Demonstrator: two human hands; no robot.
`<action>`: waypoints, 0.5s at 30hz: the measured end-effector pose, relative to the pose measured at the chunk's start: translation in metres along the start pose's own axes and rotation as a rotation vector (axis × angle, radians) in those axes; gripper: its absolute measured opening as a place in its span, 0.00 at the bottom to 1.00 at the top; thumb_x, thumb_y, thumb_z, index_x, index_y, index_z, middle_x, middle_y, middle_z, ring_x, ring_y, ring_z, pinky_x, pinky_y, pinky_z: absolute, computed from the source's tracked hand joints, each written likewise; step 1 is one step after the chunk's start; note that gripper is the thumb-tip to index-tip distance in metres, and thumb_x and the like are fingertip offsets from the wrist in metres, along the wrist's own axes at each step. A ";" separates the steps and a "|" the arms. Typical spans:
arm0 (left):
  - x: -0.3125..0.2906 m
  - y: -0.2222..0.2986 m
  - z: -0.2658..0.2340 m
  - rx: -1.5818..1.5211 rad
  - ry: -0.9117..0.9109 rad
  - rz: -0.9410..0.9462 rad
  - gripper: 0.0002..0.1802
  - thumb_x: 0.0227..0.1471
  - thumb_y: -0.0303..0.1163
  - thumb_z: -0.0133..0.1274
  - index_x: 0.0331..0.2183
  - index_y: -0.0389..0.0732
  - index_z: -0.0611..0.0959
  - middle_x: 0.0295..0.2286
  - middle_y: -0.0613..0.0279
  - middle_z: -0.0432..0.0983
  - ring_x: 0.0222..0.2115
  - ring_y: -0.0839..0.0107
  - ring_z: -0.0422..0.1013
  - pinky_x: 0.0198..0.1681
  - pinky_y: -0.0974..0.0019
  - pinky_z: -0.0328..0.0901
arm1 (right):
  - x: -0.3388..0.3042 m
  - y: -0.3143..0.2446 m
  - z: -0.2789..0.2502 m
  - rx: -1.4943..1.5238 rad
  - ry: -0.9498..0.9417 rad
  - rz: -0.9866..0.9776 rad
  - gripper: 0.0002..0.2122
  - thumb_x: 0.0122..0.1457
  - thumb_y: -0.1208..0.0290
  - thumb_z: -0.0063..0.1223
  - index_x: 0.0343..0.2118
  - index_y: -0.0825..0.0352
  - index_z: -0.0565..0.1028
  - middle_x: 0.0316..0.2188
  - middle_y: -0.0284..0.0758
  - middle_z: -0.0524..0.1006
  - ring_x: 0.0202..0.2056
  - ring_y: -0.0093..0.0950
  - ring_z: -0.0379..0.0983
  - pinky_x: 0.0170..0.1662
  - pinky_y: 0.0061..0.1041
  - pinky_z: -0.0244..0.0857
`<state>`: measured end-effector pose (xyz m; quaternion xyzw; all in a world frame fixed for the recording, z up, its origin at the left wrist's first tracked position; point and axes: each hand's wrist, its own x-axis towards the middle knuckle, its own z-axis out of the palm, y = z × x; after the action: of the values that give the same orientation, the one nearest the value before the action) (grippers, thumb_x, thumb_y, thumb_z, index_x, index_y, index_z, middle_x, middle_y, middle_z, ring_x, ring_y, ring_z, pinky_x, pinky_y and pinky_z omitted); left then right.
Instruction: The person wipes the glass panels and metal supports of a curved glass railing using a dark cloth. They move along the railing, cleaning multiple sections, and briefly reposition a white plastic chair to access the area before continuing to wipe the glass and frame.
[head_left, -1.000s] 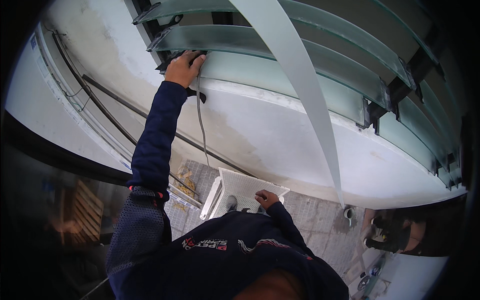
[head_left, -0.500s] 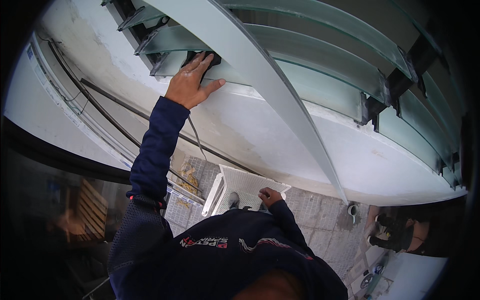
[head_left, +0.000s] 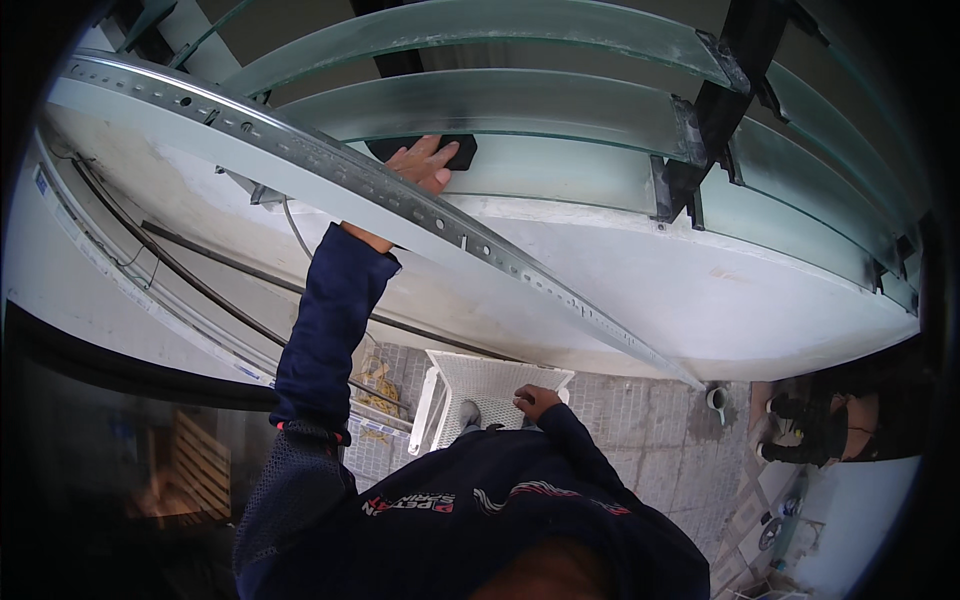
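My left hand reaches up and presses its fingers over a black pad against the frosted glass slat of a louvre window. Part of the pad sits under the fingers, so its full shape is hidden. A long slotted metal rail runs diagonally in front of my left wrist and covers part of it. Low at my body, my right hand hangs with loosely curled fingers, thumb and index apart, and nothing visible in it.
More glass slats rise above, joined to a dark upright frame. Below the window is a pale wall. A white perforated chair stands by my feet on grey paving. Yellow rope, a white cup and another person are further off.
My left hand and the black pad have shifted right along the glass, away from the slats' left end. The diagonal rail now shows its slotted metal side and crosses my wrist.
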<state>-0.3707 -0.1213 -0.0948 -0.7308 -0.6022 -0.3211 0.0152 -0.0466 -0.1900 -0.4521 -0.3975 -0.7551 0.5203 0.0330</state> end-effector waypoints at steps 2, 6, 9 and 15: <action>-0.006 -0.017 -0.012 0.162 0.045 -0.097 0.26 0.62 0.50 0.41 0.55 0.47 0.74 0.57 0.51 0.64 0.63 0.57 0.52 0.65 0.50 0.45 | 0.000 0.008 -0.004 0.008 0.042 -0.040 0.16 0.55 0.59 0.57 0.41 0.65 0.77 0.34 0.41 0.80 0.38 0.35 0.78 0.43 0.31 0.70; -0.017 -0.059 -0.033 0.492 0.256 0.064 0.22 0.63 0.46 0.41 0.53 0.49 0.74 0.56 0.55 0.65 0.61 0.57 0.56 0.62 0.47 0.50 | -0.010 0.027 -0.014 0.066 0.144 -0.013 0.16 0.55 0.58 0.57 0.41 0.65 0.77 0.33 0.41 0.80 0.36 0.38 0.78 0.42 0.33 0.70; 0.001 -0.047 -0.008 0.509 0.153 -0.353 0.22 0.63 0.47 0.37 0.53 0.49 0.73 0.56 0.56 0.65 0.61 0.60 0.56 0.64 0.50 0.46 | -0.020 0.038 -0.024 0.071 0.155 0.061 0.16 0.55 0.59 0.57 0.40 0.65 0.77 0.32 0.41 0.80 0.35 0.37 0.78 0.41 0.32 0.70; 0.059 0.066 0.065 0.223 -0.130 -0.061 0.25 0.62 0.45 0.40 0.56 0.44 0.71 0.56 0.51 0.64 0.60 0.55 0.55 0.64 0.56 0.46 | -0.027 0.043 -0.038 0.053 0.166 0.080 0.16 0.55 0.58 0.57 0.40 0.66 0.77 0.30 0.41 0.80 0.34 0.37 0.78 0.40 0.33 0.70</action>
<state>-0.2784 -0.0615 -0.0928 -0.7250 -0.6560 -0.2045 0.0474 0.0138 -0.1720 -0.4601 -0.4682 -0.7193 0.5062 0.0851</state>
